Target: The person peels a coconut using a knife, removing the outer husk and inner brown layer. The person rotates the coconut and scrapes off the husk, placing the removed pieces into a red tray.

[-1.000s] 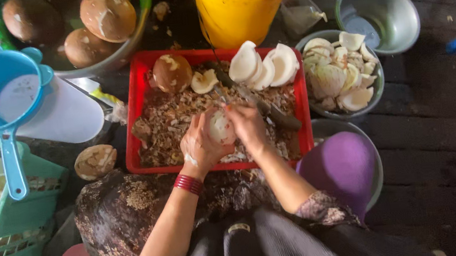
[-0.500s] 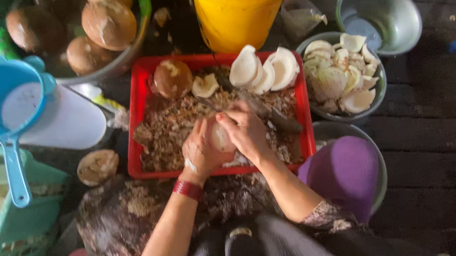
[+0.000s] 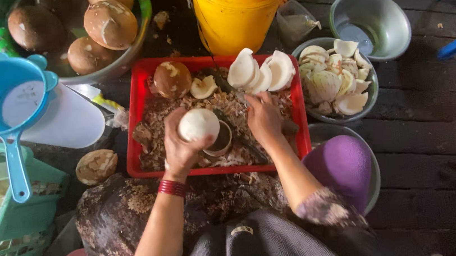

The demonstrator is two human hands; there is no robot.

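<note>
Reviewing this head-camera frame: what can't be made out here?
- Right hand: its fingers curl down into the shavings in the red tray, so what it grips is hidden.
- Left hand: holds the peeled white coconut; the ball's underside is covered by the palm.
- Yellow bucket: cut off by the top edge, contents unseen.
- Purple bowl: upside down, covering what lies beneath.

Yellow bucket (image 3: 238,14) cut off above.

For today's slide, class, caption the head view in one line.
Left hand lifts a peeled white coconut over a red tray of husk scraps, right hand reaching among them.
</note>
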